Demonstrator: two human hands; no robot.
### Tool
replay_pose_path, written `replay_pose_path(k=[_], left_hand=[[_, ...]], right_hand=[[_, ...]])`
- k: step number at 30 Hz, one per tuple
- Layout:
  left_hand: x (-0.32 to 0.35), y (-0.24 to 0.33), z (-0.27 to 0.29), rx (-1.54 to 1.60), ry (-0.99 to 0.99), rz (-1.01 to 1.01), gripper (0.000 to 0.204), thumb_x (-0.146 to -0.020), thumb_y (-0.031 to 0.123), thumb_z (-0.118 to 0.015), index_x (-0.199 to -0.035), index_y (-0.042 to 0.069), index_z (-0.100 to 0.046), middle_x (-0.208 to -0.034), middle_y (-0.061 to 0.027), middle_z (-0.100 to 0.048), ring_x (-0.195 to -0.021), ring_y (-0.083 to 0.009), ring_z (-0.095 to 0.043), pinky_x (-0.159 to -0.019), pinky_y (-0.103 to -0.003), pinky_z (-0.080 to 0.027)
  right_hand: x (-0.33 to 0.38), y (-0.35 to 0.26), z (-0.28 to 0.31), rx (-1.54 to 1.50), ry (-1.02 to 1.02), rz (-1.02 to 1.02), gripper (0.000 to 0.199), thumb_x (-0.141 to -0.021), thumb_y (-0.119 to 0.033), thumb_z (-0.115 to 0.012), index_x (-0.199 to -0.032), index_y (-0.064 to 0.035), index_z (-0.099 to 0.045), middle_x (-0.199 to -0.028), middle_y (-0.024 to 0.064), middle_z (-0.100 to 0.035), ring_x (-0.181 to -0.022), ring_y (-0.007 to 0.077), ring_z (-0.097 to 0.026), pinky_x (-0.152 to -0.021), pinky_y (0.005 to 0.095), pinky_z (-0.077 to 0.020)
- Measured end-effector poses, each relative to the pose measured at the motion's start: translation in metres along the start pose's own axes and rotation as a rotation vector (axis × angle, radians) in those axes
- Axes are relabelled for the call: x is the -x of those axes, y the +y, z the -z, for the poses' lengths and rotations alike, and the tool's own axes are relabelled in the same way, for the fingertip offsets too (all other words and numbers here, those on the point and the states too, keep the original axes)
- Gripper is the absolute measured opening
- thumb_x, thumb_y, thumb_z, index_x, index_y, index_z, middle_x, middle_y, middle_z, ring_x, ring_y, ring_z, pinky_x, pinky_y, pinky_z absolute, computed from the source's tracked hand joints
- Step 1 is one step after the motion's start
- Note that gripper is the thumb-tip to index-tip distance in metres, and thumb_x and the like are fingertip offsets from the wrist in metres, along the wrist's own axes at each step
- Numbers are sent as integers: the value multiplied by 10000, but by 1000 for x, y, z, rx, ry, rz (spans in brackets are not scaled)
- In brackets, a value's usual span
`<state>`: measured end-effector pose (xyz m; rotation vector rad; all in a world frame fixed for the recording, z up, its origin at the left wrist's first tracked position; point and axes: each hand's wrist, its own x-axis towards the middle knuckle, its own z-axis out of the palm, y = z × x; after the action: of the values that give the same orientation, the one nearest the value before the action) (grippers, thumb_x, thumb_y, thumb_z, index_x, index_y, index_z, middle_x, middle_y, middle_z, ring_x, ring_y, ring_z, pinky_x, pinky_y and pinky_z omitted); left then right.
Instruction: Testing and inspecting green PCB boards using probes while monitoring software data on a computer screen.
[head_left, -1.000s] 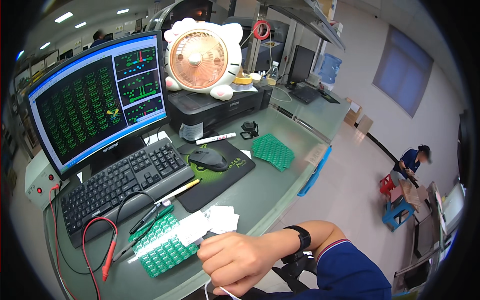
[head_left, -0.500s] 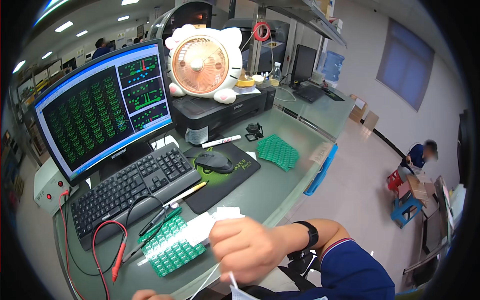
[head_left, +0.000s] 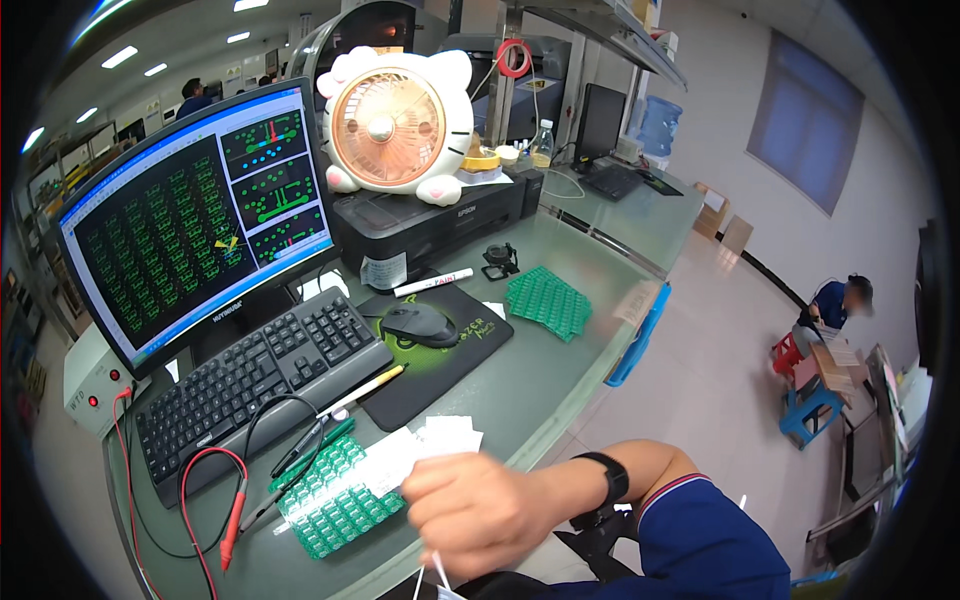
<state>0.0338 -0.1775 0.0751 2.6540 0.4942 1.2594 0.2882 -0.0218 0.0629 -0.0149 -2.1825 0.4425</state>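
My right hand (head_left: 475, 515) is closed in a fist at the lower middle, over the near edge of the bench. From its fingers hangs a thin white elastic loop (head_left: 436, 570), joined to a pale face mask (head_left: 450, 593) cut off by the lower edge. My left hand is out of view. Beside the right fist, white paper slips (head_left: 395, 457) lie partly over a green circuit board panel (head_left: 340, 505). Red and black test probes (head_left: 235, 525) rest to its left.
A keyboard (head_left: 265, 385), a mouse (head_left: 420, 325) on its mat and a monitor (head_left: 200, 220) stand behind. More green panels (head_left: 548, 303) lie near the bench's right edge. A cat-shaped fan (head_left: 390, 130) sits on a printer (head_left: 440, 220). Another person (head_left: 835, 305) sits far right.
My left hand has dropped out of view at the lower edge. The right fist has shifted slightly left and down with the loop, and the mask now shows less.
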Motion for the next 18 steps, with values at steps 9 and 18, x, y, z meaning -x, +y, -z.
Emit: replay_pose_path(k=[9, 18], left_hand=[[-1, -55, -47, -150, -15, 303, 160, -796, 162, -732, -818, 53, -616, -772, -86, -546, -678, -277, -541, -648, -411, -426], [2, -33, -27, -45, -7, 226, 397, -920, 282, -542, -616, 29, -499, -680, -121, -522, -638, -285, -539, -659, -441, -436]], right_hand=[[3, -3, -25, -132, -27, 54, 358, -861, -115, -682, -616, -76, -423, -632, 80, -420, -584, 316, -488, -525, 417, -403], [-4, 1, -9, -35, -58, 76, 308, -807, -101, -698, -654, -52, -436, -661, 73, -427, -635, 267, -451, -582, 382, -381]])
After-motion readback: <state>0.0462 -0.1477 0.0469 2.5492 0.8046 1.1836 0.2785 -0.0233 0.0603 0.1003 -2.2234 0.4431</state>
